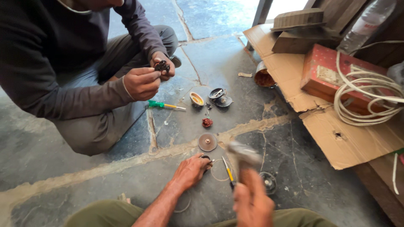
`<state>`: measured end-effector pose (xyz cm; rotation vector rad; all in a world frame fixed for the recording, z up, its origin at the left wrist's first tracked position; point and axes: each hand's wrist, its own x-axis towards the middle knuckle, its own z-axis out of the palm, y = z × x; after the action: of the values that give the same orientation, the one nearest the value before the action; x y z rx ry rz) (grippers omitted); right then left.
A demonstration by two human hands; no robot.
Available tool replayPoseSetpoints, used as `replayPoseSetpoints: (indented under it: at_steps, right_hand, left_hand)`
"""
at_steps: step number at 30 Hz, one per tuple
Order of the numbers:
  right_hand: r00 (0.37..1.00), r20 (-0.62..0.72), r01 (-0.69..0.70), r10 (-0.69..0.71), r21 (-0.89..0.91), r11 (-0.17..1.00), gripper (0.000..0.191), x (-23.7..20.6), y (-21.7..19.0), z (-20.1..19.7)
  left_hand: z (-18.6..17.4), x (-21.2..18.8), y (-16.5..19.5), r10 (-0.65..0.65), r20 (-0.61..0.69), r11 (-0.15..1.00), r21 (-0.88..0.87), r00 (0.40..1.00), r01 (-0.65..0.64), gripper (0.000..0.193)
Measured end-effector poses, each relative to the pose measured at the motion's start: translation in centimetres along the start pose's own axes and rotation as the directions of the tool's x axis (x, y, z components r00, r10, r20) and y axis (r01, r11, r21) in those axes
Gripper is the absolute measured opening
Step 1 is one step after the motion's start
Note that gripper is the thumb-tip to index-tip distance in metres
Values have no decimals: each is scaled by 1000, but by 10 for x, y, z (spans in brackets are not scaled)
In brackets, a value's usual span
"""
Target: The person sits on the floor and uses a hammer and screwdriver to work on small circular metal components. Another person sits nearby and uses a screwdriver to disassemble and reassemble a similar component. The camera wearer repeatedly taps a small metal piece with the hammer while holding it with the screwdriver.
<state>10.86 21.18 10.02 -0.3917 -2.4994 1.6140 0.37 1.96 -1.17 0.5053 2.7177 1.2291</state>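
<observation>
The small dark part (205, 159) lies on the floor (63, 168), pinned under the left hand (191, 170) fingers, while the right hand (252, 201) just beside it grips a blurry hammer (243, 154), raised to hit and needing good aim.

Small dark part (206, 158): lies on the stone floor near the middle of the scene, largely covered by the fingertips pressed on it; shape cannot be told. Hammer (243, 156): held raised above the floor just right of the dark part, head uppermost, pale and blurred, handle running down toward the near edge; head and handle detail unclear.
</observation>
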Motion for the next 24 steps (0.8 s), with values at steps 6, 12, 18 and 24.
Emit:
replayPoseSetpoints:
  at_steps: [6,12,18,24]
  right_hand:
    - [998,18,-59,59,573,818,52,6,8,-2]
    - [976,205,18,73,-410,912,50,16,0,15]
    - [929,238,-268,284,-100,958,44,19,-9,2]
    - [901,254,-381,351,79,921,46,23,-12,-1]
  left_hand:
    - [0,-1,2,31,-36,999,11,999,-31,16]
    - [-11,-1,13,-49,-17,999,-15,999,49,15]
    - [-20,-5,23,-154,-5,982,-107,988,152,18]
    - [-26,-4,27,-132,-2,985,-111,991,131,19]
